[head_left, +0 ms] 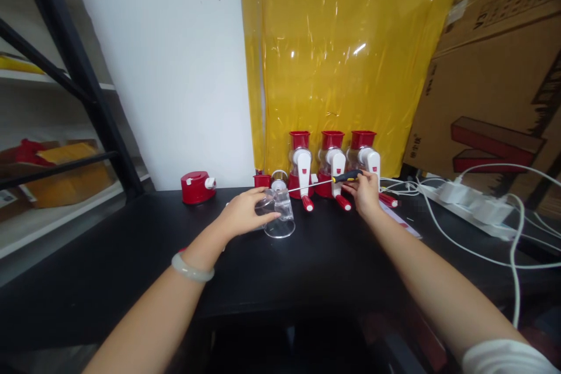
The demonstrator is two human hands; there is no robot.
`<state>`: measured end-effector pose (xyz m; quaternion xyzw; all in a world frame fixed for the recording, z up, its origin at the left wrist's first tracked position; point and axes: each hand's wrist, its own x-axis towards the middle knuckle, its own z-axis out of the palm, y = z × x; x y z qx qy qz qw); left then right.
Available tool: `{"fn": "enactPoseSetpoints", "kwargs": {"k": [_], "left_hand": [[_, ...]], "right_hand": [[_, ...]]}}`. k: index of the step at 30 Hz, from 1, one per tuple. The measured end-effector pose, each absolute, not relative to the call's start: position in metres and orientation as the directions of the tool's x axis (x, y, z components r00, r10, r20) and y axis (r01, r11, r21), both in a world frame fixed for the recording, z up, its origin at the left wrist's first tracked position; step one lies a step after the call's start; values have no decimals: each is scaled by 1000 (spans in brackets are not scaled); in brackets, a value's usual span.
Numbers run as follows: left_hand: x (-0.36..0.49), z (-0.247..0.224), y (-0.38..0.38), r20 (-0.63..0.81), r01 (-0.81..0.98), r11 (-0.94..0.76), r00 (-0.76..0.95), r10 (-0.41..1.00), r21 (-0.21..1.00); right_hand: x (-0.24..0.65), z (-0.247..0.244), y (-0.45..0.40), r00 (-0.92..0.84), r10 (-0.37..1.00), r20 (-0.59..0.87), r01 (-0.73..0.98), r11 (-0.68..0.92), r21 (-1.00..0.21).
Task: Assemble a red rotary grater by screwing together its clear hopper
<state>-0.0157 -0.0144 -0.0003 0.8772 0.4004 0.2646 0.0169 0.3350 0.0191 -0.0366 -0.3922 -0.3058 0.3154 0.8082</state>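
My left hand [245,213] is closed around a clear plastic grater housing [280,225], steadying it just over or on the black table. A screwdriver with a black and yellow handle [347,176] is gripped in my right hand [365,191]. Its thin shaft points left, and the tip reaches the upper part of the clear housing; whether it touches cannot be made out. Behind stand three red and white rotary graters [301,166] with crank handles. A red hopper part [262,180] and a metal grating drum [279,178] sit just beyond my left hand.
A red round base [198,188] stands at the table's back left. On the right lie a white power strip [473,207] and loose white cables, with a large cardboard box [486,87] behind. A yellow plastic curtain [342,58] hangs at the back. Black-framed shelves [87,85] are at left.
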Motion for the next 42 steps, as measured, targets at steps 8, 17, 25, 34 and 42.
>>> {"fn": "enactPoseSetpoints", "kwargs": {"k": [8,17,25,34,42], "left_hand": [[-15,1,-15,438,700,-670,535,722,249],[-15,0,-15,457,683,-685,539,708,255],[-15,0,-15,463,688,-681,533,708,249],[-16,-1,-14,465,685,-683,533,707,253],[-16,0,-14,468,676,-692,541,699,252]], "right_hand": [[337,-39,23,628,739,245,-258,494,-830],[338,-38,19,584,768,262,-269,488,-830],[338,-38,19,597,758,264,-233,478,-847],[338,-39,22,634,733,248,-219,477,-851],[340,-37,21,629,746,220,-249,461,-852]]}}
